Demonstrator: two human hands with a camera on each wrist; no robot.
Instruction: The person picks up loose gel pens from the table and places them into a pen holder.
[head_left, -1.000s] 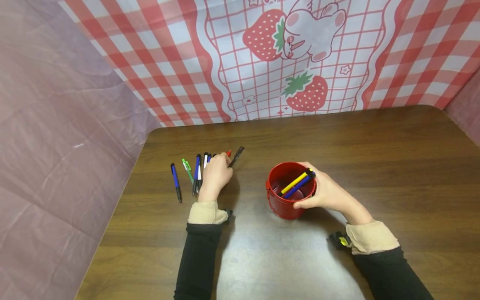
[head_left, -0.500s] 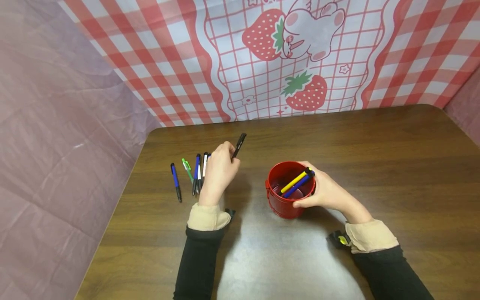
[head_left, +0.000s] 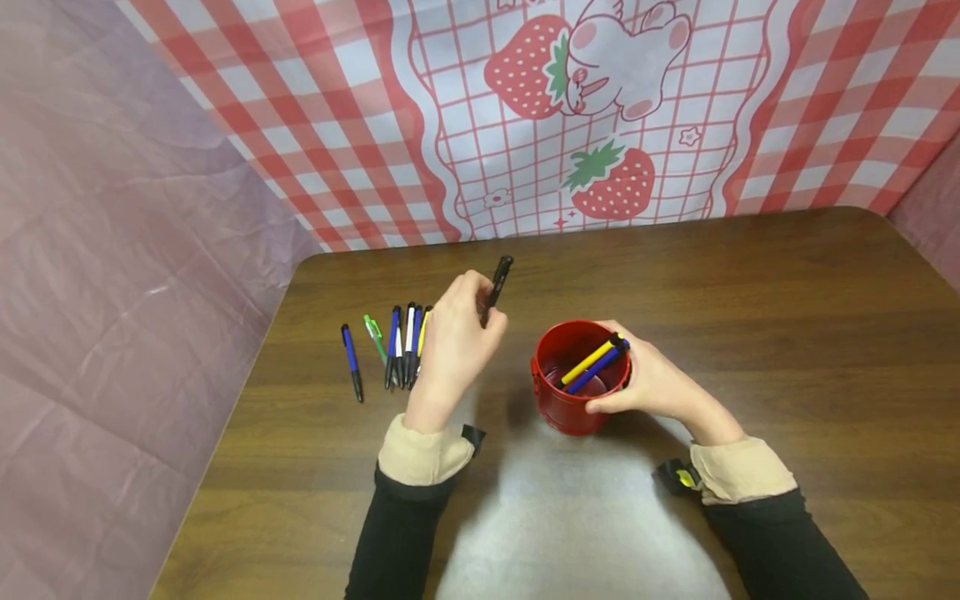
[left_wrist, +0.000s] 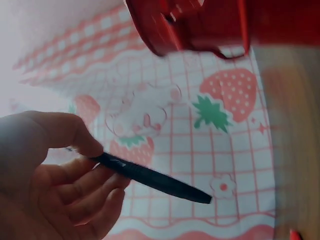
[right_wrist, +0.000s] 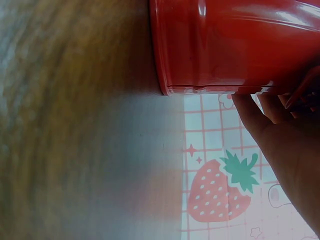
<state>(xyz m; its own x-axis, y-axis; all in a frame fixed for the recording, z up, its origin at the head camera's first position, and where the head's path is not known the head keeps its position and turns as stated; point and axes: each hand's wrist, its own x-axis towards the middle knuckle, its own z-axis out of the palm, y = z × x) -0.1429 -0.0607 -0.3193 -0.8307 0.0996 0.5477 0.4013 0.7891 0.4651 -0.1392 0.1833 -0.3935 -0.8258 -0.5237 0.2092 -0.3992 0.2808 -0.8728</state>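
Observation:
My left hand [head_left: 456, 343] pinches a black pen [head_left: 499, 280] between thumb and fingers, raised over the table to the left of a small red bucket [head_left: 568, 415]. In the left wrist view the black pen [left_wrist: 159, 181] slants out from the fingertips, with the bucket [left_wrist: 200, 30] above. My right hand [head_left: 662, 385] grips the bucket from its right side, thumb on the near rim and the other fingers behind it. Inside lean a yellow pen [head_left: 587, 364] and a blue pen [head_left: 597, 372], their tops at the right rim.
Several pens lie left of my left hand: a blue one [head_left: 352, 363] apart at the far left, a green one [head_left: 375, 333], and a cluster of blue, white [head_left: 408, 337] and yellow ones partly behind the hand. A checked strawberry cloth [head_left: 510, 192] hangs behind the wooden table [head_left: 787, 333].
My left hand has lifted the black pen from beside the other pens and carried it right, toward the bucket. More of the pen cluster shows now. The right hand and bucket stay put.

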